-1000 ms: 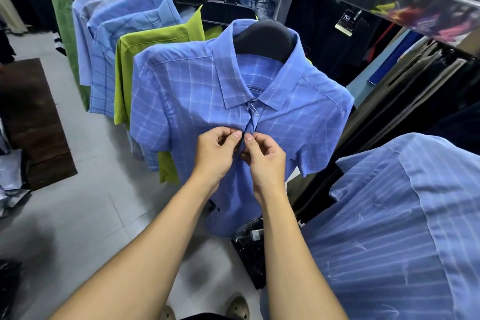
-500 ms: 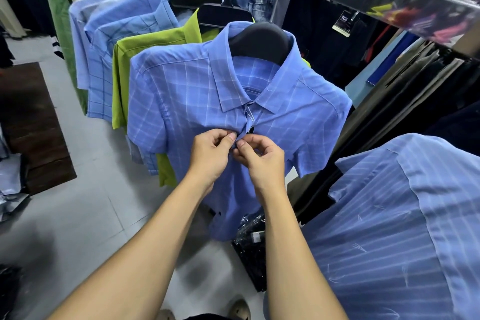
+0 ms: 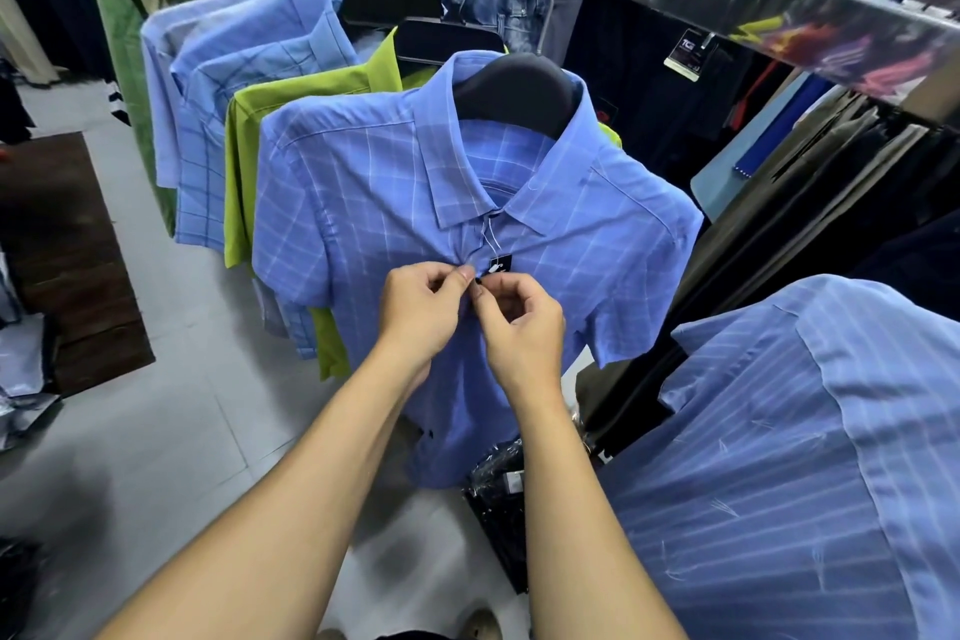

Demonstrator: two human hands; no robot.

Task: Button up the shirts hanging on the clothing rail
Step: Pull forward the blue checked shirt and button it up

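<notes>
Light is bright, cool and even, falling from overhead. The checked shirt [image 3: 363, 203] in the middle is well lit, with only soft shade in its folds. The left hand [image 3: 421, 312] and right hand [image 3: 519, 327] on it are sharp. The polished rail [image 3: 779, 0] at the far right carries smeared coloured reflections and pale glare. Under it the dark garments [image 3: 779, 234] sink to near black with little detail. A faint, diffuse shadow lies on the grey floor [image 3: 171, 431] near left. The wide lens bends lines at the edges. The striped shirt [image 3: 779, 457] near right looks stretched and slightly soft.
</notes>
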